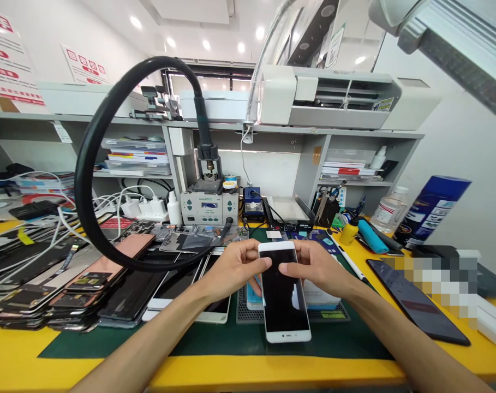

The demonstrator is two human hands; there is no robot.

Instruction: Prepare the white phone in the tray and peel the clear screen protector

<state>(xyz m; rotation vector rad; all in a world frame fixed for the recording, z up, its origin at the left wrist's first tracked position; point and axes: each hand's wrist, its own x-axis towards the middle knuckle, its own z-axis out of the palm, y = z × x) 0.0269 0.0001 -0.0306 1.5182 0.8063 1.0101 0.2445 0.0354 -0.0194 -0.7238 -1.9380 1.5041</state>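
A white smartphone (283,297) with a dark screen is held lengthwise over the green work mat (215,338), its near end toward me. My left hand (231,267) grips its upper left edge, thumb on the screen. On the upper right edge my right hand (317,268) holds it, thumb also pressing the glass. Under the phone sits a grey grid tray (248,312) with a blue-and-white block.
Piles of phone screens and panels (67,284) fill the left side. A thick black hose loop (92,164) rises from the hot-air station (209,204). A dark phone (415,300), bottles and a blue can (431,210) are at right. Yellow table edge (248,371) runs in front.
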